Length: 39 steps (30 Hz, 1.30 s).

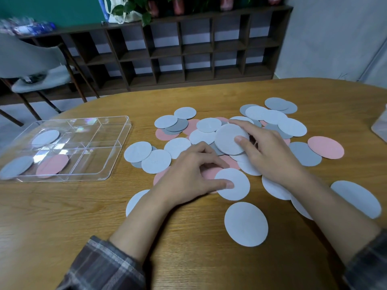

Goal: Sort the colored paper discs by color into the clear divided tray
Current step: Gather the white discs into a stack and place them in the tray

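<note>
Several pale blue, grey and pink paper discs lie scattered in a heap on the wooden table (62,216). My right hand (270,151) pinches a pale blue disc (228,137) between thumb and fingers, tilted up off the heap. My left hand (188,174) rests on the heap, thumb pressing a pale blue disc (238,185) and fingers curled over a pink disc (209,172). The clear divided tray (117,147) sits at the left. It holds a pale blue disc (45,137), a grey-blue disc (16,166) and a pink disc (52,165) in separate compartments.
A grey chair (39,78) stands beyond the table's far left edge. A dark wooden cubby shelf (188,51) runs along the wall behind. A pale container (380,126) shows at the right edge of the table. Plaid sleeves cover both forearms.
</note>
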Motion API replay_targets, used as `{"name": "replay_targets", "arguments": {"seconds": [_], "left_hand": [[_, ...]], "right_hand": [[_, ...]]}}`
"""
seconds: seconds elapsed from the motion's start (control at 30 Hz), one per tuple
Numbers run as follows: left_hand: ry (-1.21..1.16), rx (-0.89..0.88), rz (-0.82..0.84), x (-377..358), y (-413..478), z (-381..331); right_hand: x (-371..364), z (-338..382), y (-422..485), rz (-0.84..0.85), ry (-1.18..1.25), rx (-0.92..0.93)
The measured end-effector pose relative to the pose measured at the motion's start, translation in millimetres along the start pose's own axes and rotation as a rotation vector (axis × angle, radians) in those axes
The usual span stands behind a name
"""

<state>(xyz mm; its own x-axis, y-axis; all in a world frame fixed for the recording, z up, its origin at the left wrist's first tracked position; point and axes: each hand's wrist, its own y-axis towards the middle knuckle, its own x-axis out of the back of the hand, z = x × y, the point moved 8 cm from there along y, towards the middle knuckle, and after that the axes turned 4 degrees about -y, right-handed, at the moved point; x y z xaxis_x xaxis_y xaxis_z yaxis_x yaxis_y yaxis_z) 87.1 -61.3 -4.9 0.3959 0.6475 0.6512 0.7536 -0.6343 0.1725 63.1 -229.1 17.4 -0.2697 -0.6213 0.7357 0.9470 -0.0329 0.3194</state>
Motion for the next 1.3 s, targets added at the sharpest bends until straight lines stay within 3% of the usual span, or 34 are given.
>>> {"name": "replay_targets", "arguments": {"seconds": [0.13, 0.3, 0.4, 0.63, 0.83, 0.97, 1.03, 1.17, 1.3], "left_hand": [[-0.091, 0.003, -0.012, 2.4, 0.7, -1.9], [-0.373, 0.038, -0.185, 22.4, 5.9, 7.8], [-0.427, 0.051, -0.302, 32.1, 5.4, 11.4], [-0.271, 0.059, -0.43, 33.1, -1.9, 8.5], [-0.182, 0.064, -0.465, 36.8, -3.2, 7.7], [-0.095, -0.026, -0.488, 39.3, -5.9, -7.3], [-0.117, -0.055, -0.379, 32.7, -5.7, -14.0], [-0.088, -0.054, 0.052, -8.1, -7.6, -23.6], [0.021, -0.09, 0.184, -22.1, -11.8, -27.8]], "right_hand": [[-0.6, -1.4, 1.2, 0.001, 0.021, -0.012], [-3.1, -3.9, 0.1, 0.026, 0.133, -0.051], [-3.9, 0.6, -1.5, 0.048, 0.203, -0.037], [-15.4, 12.3, -5.8, 0.122, 0.187, 0.0], [-19.2, 20.1, -6.6, 0.13, -0.01, 0.057], [-15.3, 19.5, -5.2, 0.105, -0.007, 0.06], [-11.4, 15.7, -4.4, 0.073, 0.02, 0.049], [-2.6, 6.7, -1.9, 0.005, 0.045, 0.026], [-1.1, 2.3, -0.9, -0.004, 0.049, -0.002]]}}
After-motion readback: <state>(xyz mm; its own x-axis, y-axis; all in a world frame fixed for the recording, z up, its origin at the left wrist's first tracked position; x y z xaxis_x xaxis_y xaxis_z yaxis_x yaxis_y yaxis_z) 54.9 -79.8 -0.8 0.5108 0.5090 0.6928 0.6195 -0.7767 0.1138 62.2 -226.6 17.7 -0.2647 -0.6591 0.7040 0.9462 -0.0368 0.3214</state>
